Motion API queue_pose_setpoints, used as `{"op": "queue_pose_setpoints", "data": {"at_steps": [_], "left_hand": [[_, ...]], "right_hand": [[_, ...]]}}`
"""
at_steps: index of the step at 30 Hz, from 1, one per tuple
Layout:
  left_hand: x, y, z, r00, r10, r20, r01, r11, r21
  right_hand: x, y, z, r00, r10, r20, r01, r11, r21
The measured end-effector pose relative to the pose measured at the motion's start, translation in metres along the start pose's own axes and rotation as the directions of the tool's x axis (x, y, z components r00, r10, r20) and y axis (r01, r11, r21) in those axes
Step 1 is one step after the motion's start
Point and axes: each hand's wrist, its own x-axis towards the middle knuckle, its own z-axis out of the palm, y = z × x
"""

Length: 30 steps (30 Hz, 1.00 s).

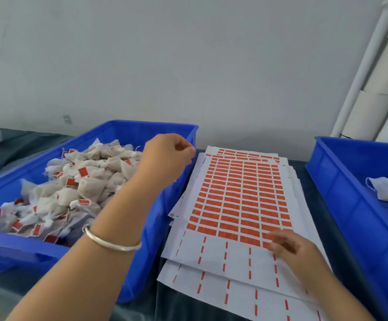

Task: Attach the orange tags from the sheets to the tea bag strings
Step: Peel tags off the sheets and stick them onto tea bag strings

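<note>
A stack of white sheets [214,253] lies in the middle of the table, the top one covered with rows of orange tags [239,195]. Its near rows are peeled bare. My right hand [290,249] rests on the sheet's near right corner, fingertips on the lowest row of orange tags. My left hand [165,156] hovers over the right rim of the left blue bin [10,249], fingers curled closed; nothing shows in them. That bin holds a heap of white tea bags [77,193] with orange tags on them.
A second blue bin [350,198] stands at the right with a white tea bag [387,188] in it. A dark cloth covers the table. White paper rolls [373,89] lean against the wall at the back right. I wear a silver bangle [112,242] on the left wrist.
</note>
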Motion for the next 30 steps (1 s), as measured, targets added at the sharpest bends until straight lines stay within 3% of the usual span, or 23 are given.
{"op": "queue_pose_setpoints", "data": {"at_steps": [3,8,10,12,16,19,22,26,30], "left_hand": [[-0.027,0.021,0.04,0.967,0.088,0.239,-0.096,0.995,0.019],[-0.071,0.026,0.124,0.802,0.051,0.595,-0.145,0.983,0.11],[-0.088,0.023,0.153,0.721,0.036,0.691,-0.184,0.973,0.14],[-0.104,0.016,0.175,0.667,0.002,0.745,-0.187,0.968,0.165],[-0.125,0.011,0.209,0.675,0.024,0.737,-0.298,0.923,0.242],[-0.129,0.01,0.224,0.697,0.07,0.713,-0.359,0.896,0.263],[-0.13,0.003,0.234,0.723,0.085,0.686,-0.356,0.897,0.264],[-0.135,-0.008,0.242,0.755,0.143,0.64,-0.399,0.875,0.275],[-0.135,-0.012,0.246,0.769,0.163,0.618,-0.412,0.866,0.284]], "right_hand": [[-0.013,-0.019,-0.001,0.997,-0.081,0.019,0.083,0.984,-0.157],[-0.05,-0.069,-0.046,0.942,-0.324,-0.089,0.273,0.893,-0.359],[-0.062,-0.08,-0.075,0.932,-0.344,-0.11,0.231,0.803,-0.549],[-0.066,-0.083,-0.11,0.948,-0.277,-0.158,0.092,0.711,-0.697],[-0.06,-0.068,-0.184,0.952,-0.001,-0.308,-0.256,0.55,-0.795],[-0.048,-0.041,-0.232,0.922,0.172,-0.347,-0.387,0.447,-0.807],[-0.035,-0.006,-0.259,0.893,0.266,-0.363,-0.449,0.463,-0.764],[-0.021,0.027,-0.261,0.882,0.347,-0.32,-0.469,0.572,-0.673],[-0.011,0.042,-0.251,0.886,0.382,-0.263,-0.436,0.492,-0.754]]}}
